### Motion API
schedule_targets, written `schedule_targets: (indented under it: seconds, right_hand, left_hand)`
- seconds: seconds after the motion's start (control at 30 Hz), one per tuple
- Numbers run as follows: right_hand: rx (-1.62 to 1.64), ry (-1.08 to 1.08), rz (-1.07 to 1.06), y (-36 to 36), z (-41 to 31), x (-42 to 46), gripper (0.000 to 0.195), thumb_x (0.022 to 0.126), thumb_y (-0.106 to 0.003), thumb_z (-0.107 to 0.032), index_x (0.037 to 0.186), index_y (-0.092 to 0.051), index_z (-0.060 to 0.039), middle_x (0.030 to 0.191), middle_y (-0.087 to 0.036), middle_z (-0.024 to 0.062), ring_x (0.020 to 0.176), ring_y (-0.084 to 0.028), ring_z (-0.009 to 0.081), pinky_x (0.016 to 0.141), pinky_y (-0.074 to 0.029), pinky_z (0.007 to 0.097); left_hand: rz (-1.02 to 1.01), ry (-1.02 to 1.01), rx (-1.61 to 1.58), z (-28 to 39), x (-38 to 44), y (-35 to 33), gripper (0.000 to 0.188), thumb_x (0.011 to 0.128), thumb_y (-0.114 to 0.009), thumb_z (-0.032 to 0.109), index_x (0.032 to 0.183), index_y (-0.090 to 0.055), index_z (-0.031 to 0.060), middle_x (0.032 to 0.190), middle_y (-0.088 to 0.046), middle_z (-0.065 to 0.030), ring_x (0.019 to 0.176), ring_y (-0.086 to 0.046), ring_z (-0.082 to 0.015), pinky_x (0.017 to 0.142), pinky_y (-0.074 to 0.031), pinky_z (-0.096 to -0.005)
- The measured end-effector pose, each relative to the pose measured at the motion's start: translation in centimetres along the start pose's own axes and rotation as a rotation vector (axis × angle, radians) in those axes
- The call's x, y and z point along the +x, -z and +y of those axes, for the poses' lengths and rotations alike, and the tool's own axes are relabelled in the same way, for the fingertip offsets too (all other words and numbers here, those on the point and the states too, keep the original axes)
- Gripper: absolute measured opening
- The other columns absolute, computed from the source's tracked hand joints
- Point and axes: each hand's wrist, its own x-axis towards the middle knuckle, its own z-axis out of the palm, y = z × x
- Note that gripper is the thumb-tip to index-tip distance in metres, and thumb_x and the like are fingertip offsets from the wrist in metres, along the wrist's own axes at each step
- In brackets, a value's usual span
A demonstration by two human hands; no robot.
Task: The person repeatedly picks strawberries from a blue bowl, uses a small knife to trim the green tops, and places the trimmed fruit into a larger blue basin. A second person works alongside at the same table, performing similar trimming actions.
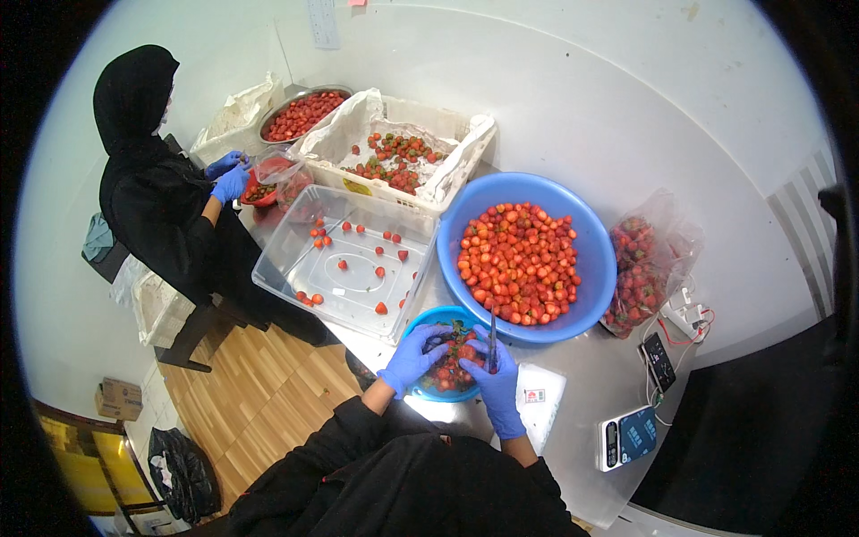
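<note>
My left hand point(415, 357), in a blue glove, reaches into a small bright-blue bowl point(429, 315) of strawberries with green leaves. Its fingertips are among the fruit; whether they grip a berry is hard to see. My right hand point(498, 386), also gloved, holds a knife point(493, 329) with its dark blade pointing up and away from me. The thumb and fingers of that hand touch strawberries point(463, 352) at the bowl's right side. Just beyond stands a large blue basin point(597, 295) of strawberries without leaves.
A transparent plastic bin point(356, 295) with scattered strawberries is at left, before a white crate point(470, 161) of leafy berries. A bag of strawberries point(634, 268), a phone point(658, 362) and a scale point(627, 437) are at right. A gloved co-worker point(161, 181) works over a red bowl point(262, 191).
</note>
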Motion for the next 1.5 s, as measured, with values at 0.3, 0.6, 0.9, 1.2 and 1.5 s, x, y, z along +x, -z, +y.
schedule_targets:
  seconds: [0.3, 0.6, 0.9, 1.2, 1.5]
  right_hand:
    - [-0.187, 0.160, -0.134, -0.5, -0.8, 0.0, 0.065, 0.072, -0.071, -0.006, 0.130, -0.042, 0.0011, 0.123, -0.053, 0.0120, 0.108, -0.054, 0.0176, 0.092, -0.044, 0.0317]
    - [-0.065, -0.164, -0.028, 0.9, 0.2, -1.7, 0.065, 0.071, -0.072, -0.005, 0.130, -0.044, -0.0026, 0.114, -0.057, 0.0084, 0.099, -0.055, 0.0156, 0.085, -0.045, 0.0291]
    - [-0.111, -0.287, 0.024, 0.3, -1.5, -1.3, 0.050, 0.072, -0.072, -0.006, 0.119, -0.054, -0.0037, 0.096, -0.060, 0.0024, 0.079, -0.055, 0.0096, 0.070, -0.046, 0.0230]
    - [-0.189, -0.268, 0.103, 2.2, -1.0, -2.1, 0.047, 0.072, -0.071, -0.006, 0.116, -0.056, -0.0038, 0.091, -0.060, -0.0019, 0.066, -0.044, 0.0047, 0.055, -0.033, 0.0188]
    - [-0.194, -0.230, 0.103, 3.3, -1.1, -3.7, 0.050, 0.075, -0.067, -0.005, 0.123, -0.051, -0.0045, 0.097, -0.062, 0.0011, 0.074, -0.049, 0.0033, 0.060, -0.038, 0.0175]
  left_hand:
    - [-0.165, 0.338, -0.711, 2.1, -0.3, 0.0, 0.039, 0.085, -0.059, 0.012, 0.122, -0.051, 0.0020, 0.115, -0.057, -0.0062, 0.102, -0.054, -0.0121, 0.089, -0.045, -0.0268]
    - [0.572, -0.115, -0.105, 3.7, 4.4, 17.1, 0.032, 0.079, -0.067, 0.016, 0.106, -0.062, 0.0009, 0.092, -0.065, -0.0063, 0.078, -0.060, -0.0117, 0.074, -0.047, -0.0265]
    - [0.955, 0.001, 0.634, 1.4, 18.0, 42.2, 0.037, 0.074, -0.071, 0.026, 0.098, -0.063, -0.0017, 0.093, -0.065, -0.0151, 0.080, -0.063, -0.0233, 0.074, -0.050, -0.0329]
    - [0.733, -0.356, 0.365, 4.2, 9.0, 25.7, 0.028, 0.083, -0.060, 0.012, 0.110, -0.060, 0.0024, 0.098, -0.064, -0.0110, 0.083, -0.061, -0.0172, 0.075, -0.048, -0.0276]
    - [-0.171, -0.048, 0.661, -2.7, 2.7, 0.4, 0.037, 0.081, -0.060, 0.023, 0.115, -0.057, 0.0074, 0.109, -0.056, -0.0181, 0.102, -0.053, -0.0341, 0.091, -0.041, -0.0408]
